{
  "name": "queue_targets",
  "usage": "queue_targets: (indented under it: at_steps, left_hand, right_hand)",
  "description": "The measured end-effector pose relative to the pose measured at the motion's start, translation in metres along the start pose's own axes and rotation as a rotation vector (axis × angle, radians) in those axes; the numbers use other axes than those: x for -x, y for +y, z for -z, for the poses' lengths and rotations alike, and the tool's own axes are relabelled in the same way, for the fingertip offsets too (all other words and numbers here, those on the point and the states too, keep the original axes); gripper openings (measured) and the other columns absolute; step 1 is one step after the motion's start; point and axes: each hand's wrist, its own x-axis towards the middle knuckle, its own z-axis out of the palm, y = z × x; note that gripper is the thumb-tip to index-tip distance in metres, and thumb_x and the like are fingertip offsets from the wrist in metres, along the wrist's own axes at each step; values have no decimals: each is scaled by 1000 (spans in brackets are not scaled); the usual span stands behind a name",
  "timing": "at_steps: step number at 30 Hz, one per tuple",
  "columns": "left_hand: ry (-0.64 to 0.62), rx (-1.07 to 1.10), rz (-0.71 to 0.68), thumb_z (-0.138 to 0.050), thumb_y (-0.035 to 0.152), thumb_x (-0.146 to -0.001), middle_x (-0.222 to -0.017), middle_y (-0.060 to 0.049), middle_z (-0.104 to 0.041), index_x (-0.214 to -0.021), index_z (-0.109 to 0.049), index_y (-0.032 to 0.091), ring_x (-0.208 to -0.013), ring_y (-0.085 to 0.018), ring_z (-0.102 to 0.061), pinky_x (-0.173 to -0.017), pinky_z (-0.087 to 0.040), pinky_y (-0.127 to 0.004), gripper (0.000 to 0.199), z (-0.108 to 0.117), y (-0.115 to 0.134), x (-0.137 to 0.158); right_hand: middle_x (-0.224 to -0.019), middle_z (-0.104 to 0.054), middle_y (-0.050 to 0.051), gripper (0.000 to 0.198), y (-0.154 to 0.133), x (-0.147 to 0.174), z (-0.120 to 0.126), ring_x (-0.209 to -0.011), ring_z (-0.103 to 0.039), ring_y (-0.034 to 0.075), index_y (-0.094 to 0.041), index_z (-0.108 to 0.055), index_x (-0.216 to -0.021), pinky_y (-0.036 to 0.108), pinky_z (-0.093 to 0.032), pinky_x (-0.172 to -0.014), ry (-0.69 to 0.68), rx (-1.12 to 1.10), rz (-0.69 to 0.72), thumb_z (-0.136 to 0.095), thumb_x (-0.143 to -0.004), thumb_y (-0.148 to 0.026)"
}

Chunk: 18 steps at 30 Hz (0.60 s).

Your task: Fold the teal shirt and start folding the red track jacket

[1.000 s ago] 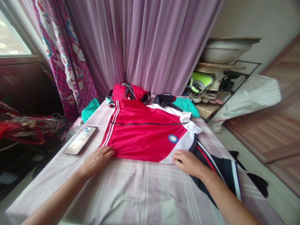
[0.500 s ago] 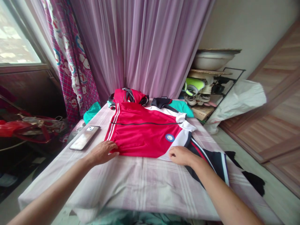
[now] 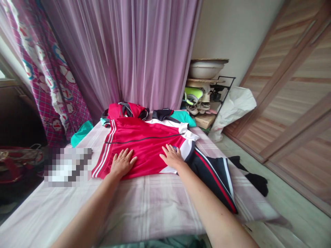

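A red zip-up jacket (image 3: pixel 144 146) with white and navy shoulders lies front up across the table, its striped hem to the left and its collar to the right. My left hand (image 3: pixel 122 164) rests flat on the red cloth near the hem, fingers spread. Over the chest rests my right hand (image 3: pixel 171 156), also open, partly covering the round badge. The navy sleeve (image 3: pixel 210 175) with red and white stripes stretches toward the table's near right side.
A plaid cloth (image 3: pixel 152 203) covers the table. Bundled red clothes (image 3: pixel 126 111) and a folded navy and teal garment (image 3: pixel 173 116) lie at the back. A pixelated patch hides something at left. Beyond stand a shoe rack (image 3: pixel 219 103) and a white sack (image 3: pixel 232 106).
Both hands have moved from the jacket's near edge onto its front and their fingers have spread flat. The view has turned to the right.
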Motion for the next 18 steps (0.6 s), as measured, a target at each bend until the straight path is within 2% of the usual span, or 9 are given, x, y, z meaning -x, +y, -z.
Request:
queue_targets:
  at_steps: [4,8,11,14,18]
  left_hand:
    - [-14,-14,13,-33,52,-100,-163,-9,-37,-154,-42,26,-151,-31,-30,-121,-24,-58,60,3,-3,3]
    - [30,-43,9,-34,52,-100,-161,-9,-40,-152,-46,25,-151,-31,-30,-123,-18,-58,60,3,0,4]
    - [78,-61,31,-34,53,-99,-163,-11,-36,-151,-47,22,-153,-32,-25,-124,-14,-57,62,0,-8,5]
    - [117,-40,67,-34,53,-99,-164,-15,-32,-152,-45,18,-153,-34,-24,-122,-20,-57,64,-3,-28,6]
    - [142,26,47,-35,51,-99,-160,-15,-40,-151,-44,21,-152,-33,-27,-119,-26,-57,61,-4,-52,7]
  right_hand:
    - [-168,-23,11,63,42,2,0,-154,-19,26,-22,-32,-159,53,-15,-121,31,20,-177,-28,-103,-51]
    - [-165,-31,8,58,61,5,0,-151,-26,21,-23,-41,-155,43,-19,-121,63,5,-158,-25,-104,-45]
    - [-166,-31,8,57,62,8,-2,-152,-24,21,-24,-40,-155,42,-19,-121,75,20,-177,-28,-103,-45]
    - [-166,-28,11,61,58,10,3,-152,-23,25,-23,-37,-156,46,-19,-120,73,32,-230,-31,-102,-49]
    - [-161,-35,19,62,39,5,20,-148,-32,31,-17,-44,-152,52,-24,-116,16,7,-316,-34,-101,-50]
